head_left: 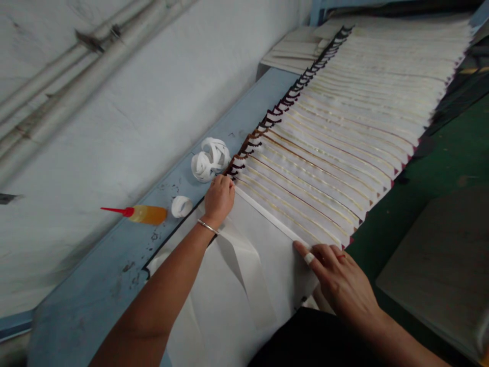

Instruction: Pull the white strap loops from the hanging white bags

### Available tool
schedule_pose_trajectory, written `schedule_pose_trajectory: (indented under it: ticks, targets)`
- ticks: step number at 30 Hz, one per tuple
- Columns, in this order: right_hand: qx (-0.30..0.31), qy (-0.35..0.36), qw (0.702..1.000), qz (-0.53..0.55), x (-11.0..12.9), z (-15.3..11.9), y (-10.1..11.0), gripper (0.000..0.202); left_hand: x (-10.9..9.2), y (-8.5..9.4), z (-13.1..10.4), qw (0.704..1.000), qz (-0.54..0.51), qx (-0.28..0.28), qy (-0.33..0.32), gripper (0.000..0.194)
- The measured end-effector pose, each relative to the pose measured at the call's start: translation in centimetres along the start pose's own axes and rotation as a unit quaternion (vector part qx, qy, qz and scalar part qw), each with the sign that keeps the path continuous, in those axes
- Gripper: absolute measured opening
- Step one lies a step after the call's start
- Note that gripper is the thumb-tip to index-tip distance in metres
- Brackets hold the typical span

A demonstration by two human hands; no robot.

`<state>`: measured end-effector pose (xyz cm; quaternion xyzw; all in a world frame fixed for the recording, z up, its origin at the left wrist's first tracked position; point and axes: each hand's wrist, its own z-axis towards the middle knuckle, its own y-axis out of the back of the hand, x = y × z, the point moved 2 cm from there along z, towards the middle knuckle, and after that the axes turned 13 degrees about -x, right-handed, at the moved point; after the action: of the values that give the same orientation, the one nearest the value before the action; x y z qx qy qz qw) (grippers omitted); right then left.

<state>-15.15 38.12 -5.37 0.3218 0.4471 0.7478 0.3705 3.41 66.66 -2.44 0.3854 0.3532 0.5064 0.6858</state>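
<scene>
White strip [266, 211] lies along the near edge of the fanned sheets [305, 168], the left hand [220, 199] curled at its left end and the right hand [340, 278] touching its right, apart, their grip unclear; many sheets seem already layered, what remains I cannot tell

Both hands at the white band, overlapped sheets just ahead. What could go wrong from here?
1. The left hand and right hand are at either end of the white band; if one slips, it might skew.
2. The overlapped sheets lie right beside it, so a bump could upset their spacing.
3. A left-arm sweep might knock the red-nozzled bottle.
</scene>
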Motion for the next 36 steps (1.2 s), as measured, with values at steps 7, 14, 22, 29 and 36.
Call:
schedule_pose_trajectory:
  ticks: [7,14,22,29,36]
  targets:
    - [-0.007,-0.019,0.999,0.029,1.3,2.5,0.9,0.040,-4.4,3.9,-4.3,0.979,-0.077,0.022,-0.187,0.035]
    - [-0.021,-0.022,0.999,0.029,2.6,3.4,0.6,0.029,-6.6,3.7,-7.4,0.967,-0.055,0.097,-0.231,0.042]
    - [-0.043,0.005,0.999,0.032,3.7,2.4,-1.1,0.050,-4.0,2.9,-5.6,0.981,-0.058,0.070,-0.170,0.040]
    - [-0.073,0.067,0.995,0.020,3.0,2.3,-1.2,0.047,-0.6,2.1,-4.8,0.986,-0.112,0.054,-0.110,0.040]
    - [-0.060,0.083,0.994,0.038,2.5,2.6,-1.4,0.028,10.4,6.5,-5.6,0.936,-0.002,-0.154,0.316,0.013]
